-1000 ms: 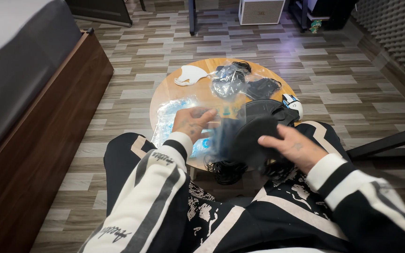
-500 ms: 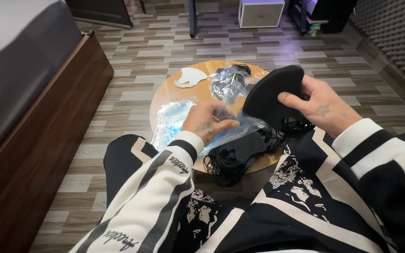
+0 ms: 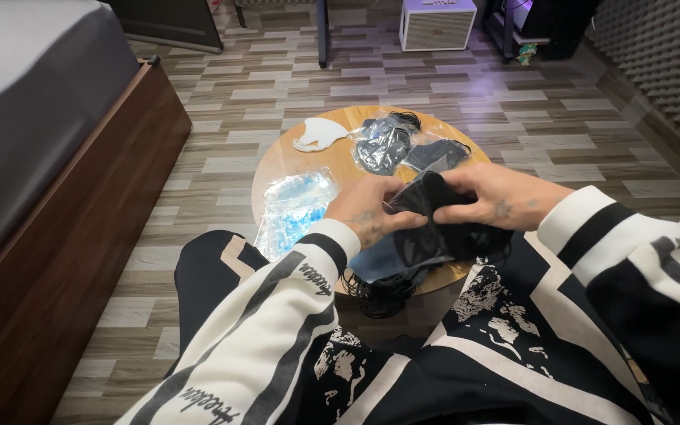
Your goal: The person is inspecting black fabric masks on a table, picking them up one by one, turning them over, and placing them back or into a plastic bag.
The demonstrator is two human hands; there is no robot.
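Over the table's [image 3: 277,169] near edge, your left hand [image 3: 371,211] and right hand [image 3: 497,197] pinch one black mask [image 3: 426,206]; a white mask [image 3: 318,134] and bagged masks [image 3: 383,145] lie beyond, apparently unhandled.

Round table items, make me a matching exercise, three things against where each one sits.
Things:
1. white mask
2. black mask
3. blue-tinted clear bags

Places:
A. held between the left hand and right hand
B. near left part of the round table
C. far left edge of the table

Pairs: 1-C, 2-A, 3-B
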